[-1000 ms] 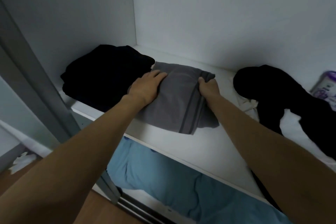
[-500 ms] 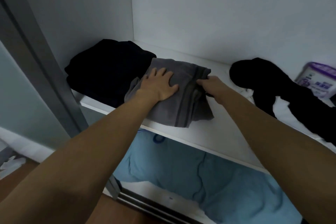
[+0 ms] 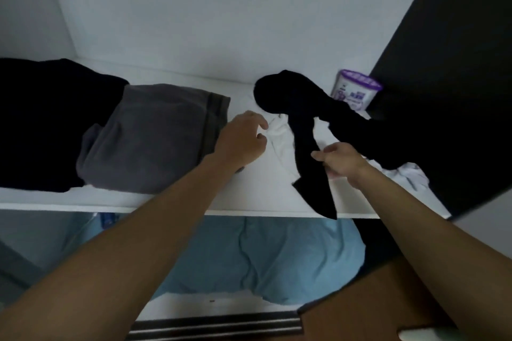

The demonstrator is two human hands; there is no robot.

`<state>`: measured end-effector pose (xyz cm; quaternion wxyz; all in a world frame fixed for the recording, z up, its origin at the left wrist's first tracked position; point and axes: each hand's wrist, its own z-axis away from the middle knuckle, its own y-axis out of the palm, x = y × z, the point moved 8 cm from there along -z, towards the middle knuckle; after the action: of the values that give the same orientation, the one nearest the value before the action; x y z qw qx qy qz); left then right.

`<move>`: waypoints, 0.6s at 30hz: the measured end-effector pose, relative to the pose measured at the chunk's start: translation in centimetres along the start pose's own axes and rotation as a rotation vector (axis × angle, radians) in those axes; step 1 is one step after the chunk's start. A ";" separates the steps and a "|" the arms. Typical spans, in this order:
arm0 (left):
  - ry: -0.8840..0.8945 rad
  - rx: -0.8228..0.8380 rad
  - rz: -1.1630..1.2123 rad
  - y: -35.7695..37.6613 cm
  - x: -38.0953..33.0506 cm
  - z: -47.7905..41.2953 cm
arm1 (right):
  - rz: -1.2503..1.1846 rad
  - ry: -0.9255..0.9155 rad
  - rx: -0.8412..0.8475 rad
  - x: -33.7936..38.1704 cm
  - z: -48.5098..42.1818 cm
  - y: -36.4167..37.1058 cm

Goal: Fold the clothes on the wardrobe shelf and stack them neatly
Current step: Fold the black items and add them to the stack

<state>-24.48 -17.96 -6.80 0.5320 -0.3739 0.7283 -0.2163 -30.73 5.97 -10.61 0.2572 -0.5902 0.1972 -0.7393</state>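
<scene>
Head view: the right hand [image 3: 340, 162] pinches a black garment [image 3: 304, 97], with the thumb lying over the edge of a long strip. That strip trails down past the grip and hangs over the front lip of the shelf [image 3: 249, 194]. Up and away from the grip, the garment bunches into a dark heap toward the back wall. A white cloth [image 3: 279, 133] lies under it, showing on both sides of the pinching hand.

The left hand [image 3: 241, 141] hovers just beside the right one. Its fingers are loosely curled, with their tips at the near edge of the white cloth. Whether they hold the cloth cannot be told.

Just beyond the left hand's far side sits a folded grey garment [image 3: 155, 135], and a black pile [image 3: 50, 119] touches it farther out. Behind the heap, toward the right, stands a white and purple tub [image 3: 354, 88]. Below the shelf and under both forearms lies blue bedding [image 3: 263, 257].
</scene>
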 end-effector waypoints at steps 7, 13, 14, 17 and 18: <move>-0.406 0.315 0.263 6.7 -1.5 -2.7 | 0.139 -0.054 0.113 -1.6 -1.1 0.9; -0.598 0.295 0.355 9.7 -2.2 -4.2 | 0.143 -0.164 0.239 -1.5 -2.2 0.5; -0.624 0.293 0.359 10.0 -2.2 -4.6 | 0.101 -0.161 0.271 -1.5 -2.2 0.3; -0.691 0.277 0.367 11.0 -2.2 -5.8 | -0.069 -0.162 0.359 -1.3 -2.2 -0.7; -0.717 0.270 0.376 11.3 -2.2 -6.2 | -0.115 -0.177 0.391 -1.1 -2.1 -0.9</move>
<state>-33.50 -9.68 -11.42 0.8259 -0.2132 0.5178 -0.0653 -32.72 7.38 -11.38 0.3404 -0.6019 -0.0073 -0.7223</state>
